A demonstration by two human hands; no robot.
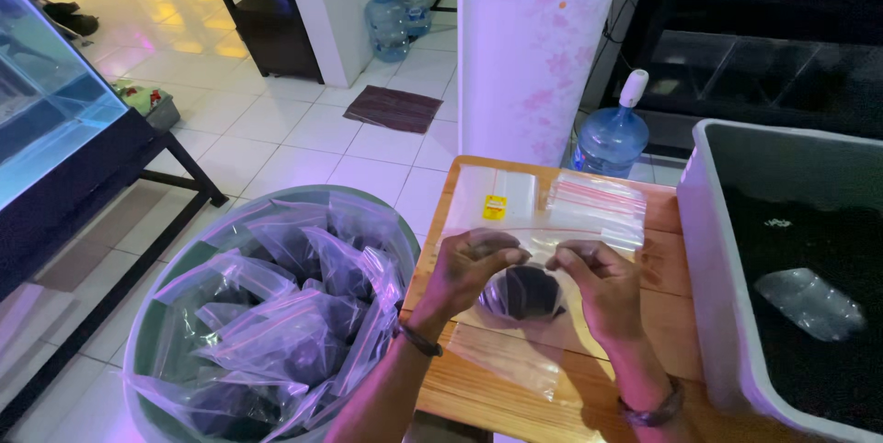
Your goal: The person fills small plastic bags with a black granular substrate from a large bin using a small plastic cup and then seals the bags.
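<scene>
Clear plastic up front: the left hand [469, 270] and right hand [598, 282] both pinch the top edge of a zip bag [526, 300], held just above the wooden table [478, 388]. Dark contents sit between the hands, though exactly what they are is hard to tell. Just beyond the fingers lies a stack of empty zip bags [589, 204]. Left of the left hand, a round bin [147, 351] brims with filled bags. Right of the right hand stands a grey tub [727, 314] of dark material.

Clear zip bags [589, 208] with yellow label [495, 207] on table [478, 388]
</scene>
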